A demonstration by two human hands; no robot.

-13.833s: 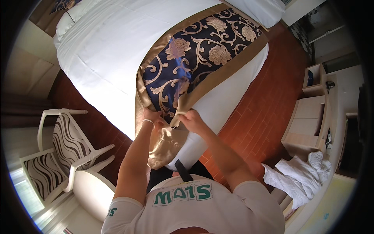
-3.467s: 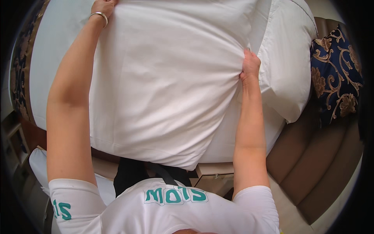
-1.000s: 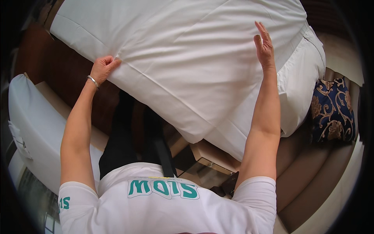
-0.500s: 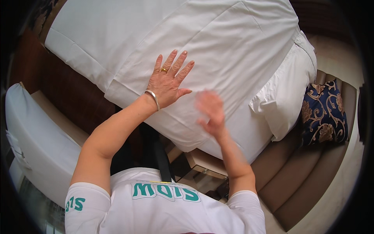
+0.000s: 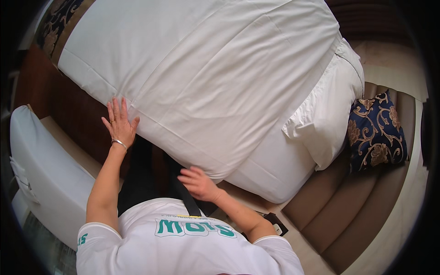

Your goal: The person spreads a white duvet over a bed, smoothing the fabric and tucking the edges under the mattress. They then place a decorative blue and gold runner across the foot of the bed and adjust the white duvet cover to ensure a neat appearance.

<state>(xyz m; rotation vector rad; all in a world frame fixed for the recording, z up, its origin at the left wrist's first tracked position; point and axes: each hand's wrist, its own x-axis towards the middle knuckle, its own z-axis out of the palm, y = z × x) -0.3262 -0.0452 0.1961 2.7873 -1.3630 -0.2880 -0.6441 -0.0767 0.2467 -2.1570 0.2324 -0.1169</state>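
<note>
A white duvet (image 5: 206,82) with soft creases covers most of the bed. At its near left edge lies my left hand (image 5: 121,123), fingers spread and fingertips on the cloth, a silver bracelet at the wrist. My right hand (image 5: 198,184) is by the duvet's near edge, close to its lower corner. Its fingers are loosely stretched and slightly blurred, with nothing visible in them; whether they touch the cloth I cannot tell. Beyond the duvet's right edge shows the white-covered mattress (image 5: 270,172), with a white pillow (image 5: 327,119) standing at that end.
A ribbed brown headboard (image 5: 339,215) runs along the right, and a navy cushion with gold flowers (image 5: 378,130) leans there. On the left stands a long white-covered piece of furniture (image 5: 50,169). Dark reddish floor (image 5: 73,105) separates it from the bed. A wall socket (image 5: 277,224) shows low down.
Both hands have come off the duvet's top toward its near edge. The left moved left and closer to me; the right moved left and down. The view has shifted slightly.
</note>
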